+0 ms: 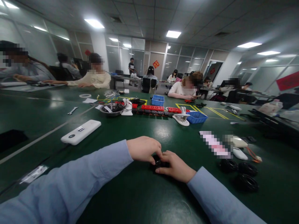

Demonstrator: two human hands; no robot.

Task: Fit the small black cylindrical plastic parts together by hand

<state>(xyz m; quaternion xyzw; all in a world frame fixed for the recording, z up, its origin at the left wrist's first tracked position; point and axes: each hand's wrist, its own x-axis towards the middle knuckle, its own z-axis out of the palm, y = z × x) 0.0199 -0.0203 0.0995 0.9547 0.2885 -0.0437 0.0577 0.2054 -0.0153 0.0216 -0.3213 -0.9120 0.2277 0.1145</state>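
Observation:
My left hand reaches over a small black object on the green table, its thumb and fingers bent down onto the object's near-left side. From the right, my right hand grips the same object between thumb and fingers. The fingers hide much of it, so its exact kind does not show. Three glossy black ring-shaped pieces, like small tyres or coiled cable, lie to the right; one black ring is closest to me.
A white power bank-like case and a wrench lie left. Ahead stand a metal bowl, red-and-black blocks, a white clip and a blue bin. A white mouse rests right. Several people sit beyond.

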